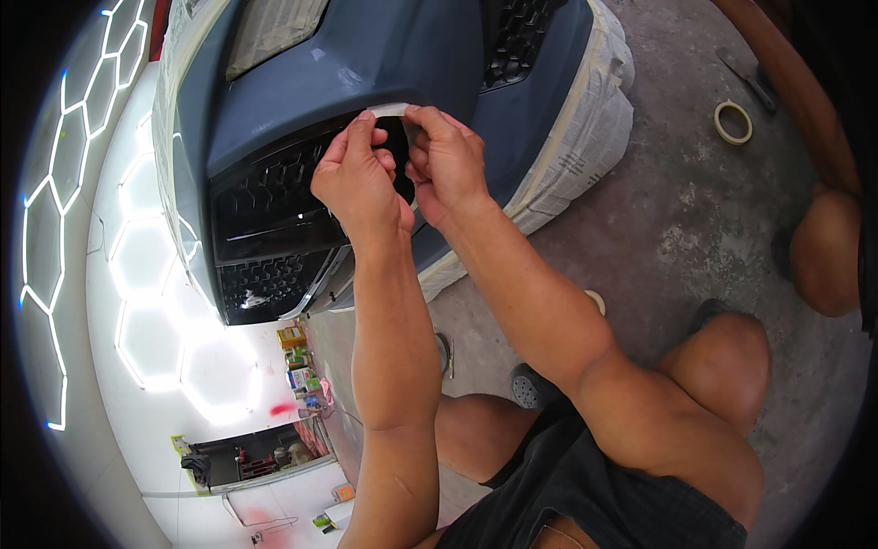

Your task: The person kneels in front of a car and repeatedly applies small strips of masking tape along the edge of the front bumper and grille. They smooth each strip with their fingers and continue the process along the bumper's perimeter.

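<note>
A short strip of pale masking tape [391,110] is stretched between my two hands at the edge of a black car grille [274,188]. My left hand [358,174] pinches its left end between thumb and fingers. At the right end, my right hand [448,165] pinches it the same way, other fingers curled in. Above the tape lies the matte blue-grey bumper [366,69], with a few lighter scuffs. Whether the tape touches the bumper edge I cannot tell. Both hands cover part of the grille's dark opening.
Masking paper [576,151] wraps the bumper's right side. On the concrete floor lie a tape roll [734,140] and a flat-bladed tool [745,78]. Another person's arm [819,137] and knee [826,252] are at right. Cans and boxes [297,357] stand by the lit wall.
</note>
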The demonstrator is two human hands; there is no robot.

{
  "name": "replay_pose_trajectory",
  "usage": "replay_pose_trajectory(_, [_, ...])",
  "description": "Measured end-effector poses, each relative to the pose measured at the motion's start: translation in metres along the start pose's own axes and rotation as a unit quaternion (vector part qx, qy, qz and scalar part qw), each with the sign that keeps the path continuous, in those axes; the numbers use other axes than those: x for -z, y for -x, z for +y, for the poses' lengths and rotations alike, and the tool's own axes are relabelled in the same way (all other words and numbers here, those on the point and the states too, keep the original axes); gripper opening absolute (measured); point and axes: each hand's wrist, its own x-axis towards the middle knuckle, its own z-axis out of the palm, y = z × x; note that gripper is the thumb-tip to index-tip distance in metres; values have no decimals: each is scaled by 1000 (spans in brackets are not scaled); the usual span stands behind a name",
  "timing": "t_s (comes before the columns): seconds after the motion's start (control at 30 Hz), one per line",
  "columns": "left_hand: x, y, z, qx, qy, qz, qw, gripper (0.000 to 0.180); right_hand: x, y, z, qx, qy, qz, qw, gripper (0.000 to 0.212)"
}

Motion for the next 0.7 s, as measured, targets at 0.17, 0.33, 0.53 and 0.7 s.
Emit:
replay_pose_trajectory(0.17, [-1,-1,0,1,5,3,1000,9,-2,1,0,4,3,9,1000,11])
replay_pose_trajectory(0.33, [-1,0,0,-2,-2,-1,1000,10,-2,0,1,10,6,6,1000,10])
replay_pose_trajectory(0.53, [1,0,0,-2,-10,-1,1000,14,0,1,2,2,33,21,999,12])
replay_pose_trajectory(0.7, [0,0,1,-5,-17,-3,1000,14,3,2,1,-4,28,24,999,17])
